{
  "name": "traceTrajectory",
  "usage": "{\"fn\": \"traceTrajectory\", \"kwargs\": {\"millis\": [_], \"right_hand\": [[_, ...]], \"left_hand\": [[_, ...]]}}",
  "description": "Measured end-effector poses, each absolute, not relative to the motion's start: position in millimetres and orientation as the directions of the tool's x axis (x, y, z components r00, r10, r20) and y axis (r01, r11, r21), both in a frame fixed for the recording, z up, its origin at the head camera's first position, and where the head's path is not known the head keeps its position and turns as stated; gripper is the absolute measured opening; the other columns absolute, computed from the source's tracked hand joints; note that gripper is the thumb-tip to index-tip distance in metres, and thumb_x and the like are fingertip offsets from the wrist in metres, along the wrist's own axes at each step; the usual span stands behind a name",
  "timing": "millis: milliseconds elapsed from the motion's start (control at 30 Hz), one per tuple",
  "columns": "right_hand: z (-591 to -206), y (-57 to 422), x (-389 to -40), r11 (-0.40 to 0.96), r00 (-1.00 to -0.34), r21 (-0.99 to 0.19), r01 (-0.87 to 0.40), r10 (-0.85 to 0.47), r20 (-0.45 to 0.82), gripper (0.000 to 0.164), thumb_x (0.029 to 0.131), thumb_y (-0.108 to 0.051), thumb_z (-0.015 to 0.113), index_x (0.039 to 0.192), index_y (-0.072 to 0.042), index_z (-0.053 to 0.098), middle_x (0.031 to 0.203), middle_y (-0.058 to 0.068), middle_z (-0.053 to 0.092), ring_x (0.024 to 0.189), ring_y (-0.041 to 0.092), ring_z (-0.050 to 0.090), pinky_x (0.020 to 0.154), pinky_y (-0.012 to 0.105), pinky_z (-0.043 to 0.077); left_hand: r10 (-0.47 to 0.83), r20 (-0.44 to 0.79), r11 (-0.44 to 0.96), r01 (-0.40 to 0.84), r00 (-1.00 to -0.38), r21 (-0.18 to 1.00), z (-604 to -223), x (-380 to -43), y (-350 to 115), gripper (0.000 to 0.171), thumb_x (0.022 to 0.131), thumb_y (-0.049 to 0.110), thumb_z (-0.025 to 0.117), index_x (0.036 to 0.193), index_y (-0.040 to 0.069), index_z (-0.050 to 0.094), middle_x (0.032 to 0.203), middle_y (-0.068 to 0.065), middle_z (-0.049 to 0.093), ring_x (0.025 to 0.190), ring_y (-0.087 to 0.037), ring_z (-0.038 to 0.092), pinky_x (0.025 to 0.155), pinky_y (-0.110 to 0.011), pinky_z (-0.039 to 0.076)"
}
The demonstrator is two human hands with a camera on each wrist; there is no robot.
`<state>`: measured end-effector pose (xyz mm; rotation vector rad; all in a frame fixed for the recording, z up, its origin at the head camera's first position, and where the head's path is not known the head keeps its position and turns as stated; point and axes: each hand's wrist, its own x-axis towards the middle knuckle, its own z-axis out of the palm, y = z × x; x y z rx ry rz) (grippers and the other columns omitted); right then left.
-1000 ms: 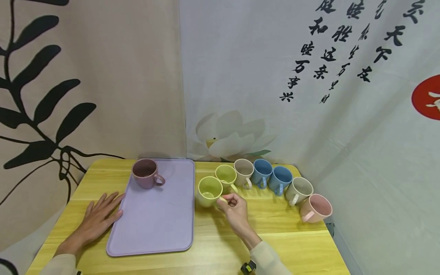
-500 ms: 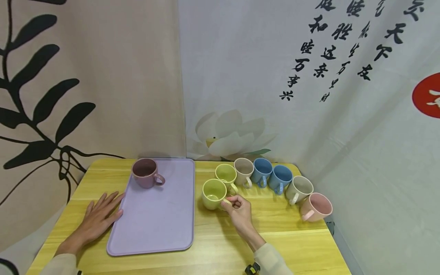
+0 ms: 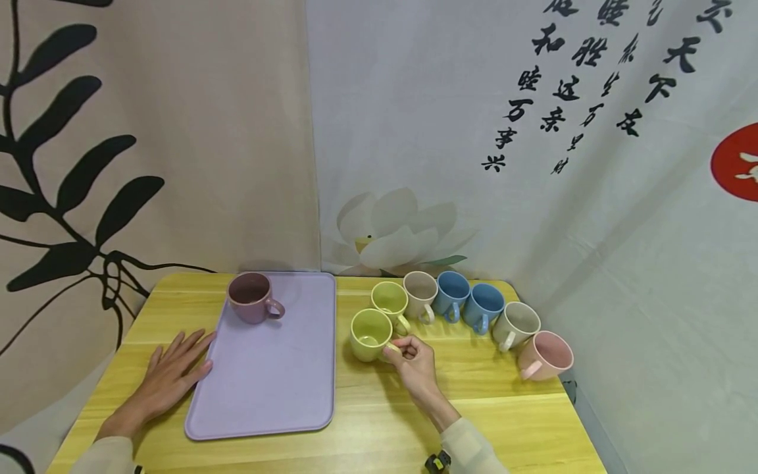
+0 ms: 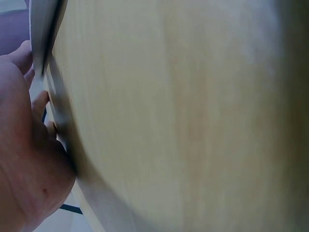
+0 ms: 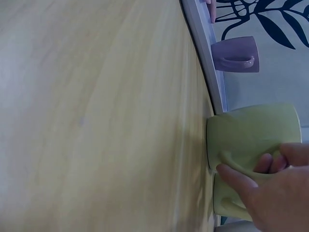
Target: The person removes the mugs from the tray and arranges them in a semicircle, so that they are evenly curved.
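My right hand (image 3: 416,368) pinches the handle of a yellow-green mug (image 3: 370,337), which stands upright just right of the tray. Close up in the right wrist view, thumb and fingers wrap that handle on the mug (image 5: 251,128). A second yellow-green mug (image 3: 389,297) is right behind it. The left hand (image 3: 168,382) lies flat with spread fingers at the left edge of the lilac tray (image 3: 266,395), its fingertips touching the rim. A mauve mug (image 3: 249,299) stands on the tray's back left part, handle to the right.
Along the table's back right run a beige mug (image 3: 419,289), two blue mugs (image 3: 453,289), a grey-white mug (image 3: 516,322) and a pink mug (image 3: 546,355) by the right edge. A printed cloth (image 3: 414,131) hangs behind the wooden table (image 3: 503,428).
The held yellow-green mug has moved a little right and toward me, away from the tray, with the right hand. In the last half second it has barely moved. The left hand stays put.
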<state>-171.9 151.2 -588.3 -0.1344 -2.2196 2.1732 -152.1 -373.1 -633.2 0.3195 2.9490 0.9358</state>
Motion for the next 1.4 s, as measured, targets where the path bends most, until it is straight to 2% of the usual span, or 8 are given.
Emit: {"fn": "traceTrajectory", "kwargs": {"millis": [167, 467, 733, 833, 933, 1033, 1267, 1400], "right_hand": [[-586, 155, -172, 0.045, -0.997, -0.998, 0.043, 0.071, -0.039, 0.023, 0.093, -0.001, 0.088, 0.109, 0.007, 0.073, 0.097, 0.006, 0.077, 0.075, 0.007, 0.064, 0.063, 0.018, 0.054], [-585, 159, -171, 0.072, -0.997, -0.997, 0.04, 0.065, -0.036, 0.025, 0.094, -0.003, 0.089, 0.11, 0.008, 0.074, 0.104, 0.016, 0.078, 0.081, 0.007, 0.066, 0.068, 0.017, 0.054], [-585, 165, -166, 0.173, -0.999, -0.985, -0.002, 0.051, 0.011, 0.038, 0.097, -0.011, 0.089, 0.128, 0.003, 0.072, 0.128, 0.023, 0.076, 0.108, 0.017, 0.072, 0.094, 0.018, 0.059], [-582, 166, -163, 0.191, -0.999, -0.981, -0.02, 0.036, 0.027, 0.046, 0.099, -0.013, 0.088, 0.137, 0.003, 0.068, 0.134, 0.024, 0.074, 0.119, 0.024, 0.072, 0.104, 0.025, 0.06], [-578, 166, -160, 0.197, -0.998, -0.979, -0.054, 0.029, 0.06, 0.053, 0.099, -0.012, 0.087, 0.144, 0.003, 0.063, 0.138, 0.025, 0.072, 0.129, 0.035, 0.071, 0.117, 0.042, 0.06], [-572, 163, -158, 0.197, -0.993, -0.974, -0.109, 0.026, 0.116, 0.061, 0.098, -0.009, 0.087, 0.151, 0.005, 0.058, 0.145, 0.026, 0.069, 0.14, 0.045, 0.066, 0.128, 0.057, 0.051], [-548, 157, -150, 0.309, -0.97, -0.921, -0.236, -0.017, 0.243, 0.077, 0.098, -0.013, 0.088, 0.164, -0.001, 0.05, 0.168, 0.022, 0.056, 0.163, 0.04, 0.05, 0.139, 0.051, 0.035], [-534, 147, -148, 0.376, -0.953, -0.879, -0.293, -0.043, 0.299, 0.08, 0.098, -0.021, 0.087, 0.168, -0.013, 0.049, 0.173, 0.013, 0.054, 0.166, 0.035, 0.047, 0.138, 0.059, 0.036]], "left_hand": [[0.205, 0.036, 0.797, 0.188, -0.978, 0.575, -634, -152, -373, 0.067, 0.12, 0.04, 0.052, 0.179, 0.017, 0.033, 0.181, -0.037, 0.026, 0.168, -0.071, 0.008, 0.128, -0.089, -0.014], [0.205, 0.053, 0.788, 0.197, -0.977, 0.584, -634, -150, -373, 0.067, 0.119, 0.04, 0.054, 0.179, 0.018, 0.034, 0.181, -0.037, 0.028, 0.167, -0.071, 0.01, 0.128, -0.089, -0.013], [0.21, 0.05, 0.781, 0.198, -0.976, 0.593, -639, -153, -377, 0.067, 0.119, 0.043, 0.053, 0.179, 0.019, 0.033, 0.182, -0.036, 0.026, 0.169, -0.07, 0.005, 0.129, -0.087, -0.018], [0.21, 0.049, 0.778, 0.197, -0.977, 0.596, -639, -153, -377, 0.067, 0.119, 0.043, 0.053, 0.179, 0.02, 0.033, 0.182, -0.036, 0.026, 0.169, -0.07, 0.005, 0.129, -0.086, -0.019], [0.208, 0.049, 0.779, 0.196, -0.977, 0.596, -636, -152, -375, 0.067, 0.119, 0.041, 0.053, 0.179, 0.019, 0.033, 0.181, -0.037, 0.026, 0.168, -0.071, 0.006, 0.129, -0.087, -0.018], [0.206, 0.053, 0.782, 0.198, -0.977, 0.591, -636, -150, -373, 0.067, 0.119, 0.041, 0.054, 0.179, 0.019, 0.033, 0.181, -0.037, 0.027, 0.168, -0.071, 0.008, 0.129, -0.087, -0.017], [0.209, 0.058, 0.778, 0.202, -0.976, 0.595, -636, -151, -374, 0.067, 0.119, 0.041, 0.054, 0.179, 0.02, 0.034, 0.181, -0.038, 0.027, 0.168, -0.071, 0.008, 0.129, -0.088, -0.017], [0.21, 0.037, 0.776, 0.189, -0.977, 0.601, -636, -152, -375, 0.068, 0.119, 0.043, 0.053, 0.18, 0.019, 0.032, 0.182, -0.037, 0.025, 0.168, -0.071, 0.005, 0.128, -0.087, -0.019]]}}
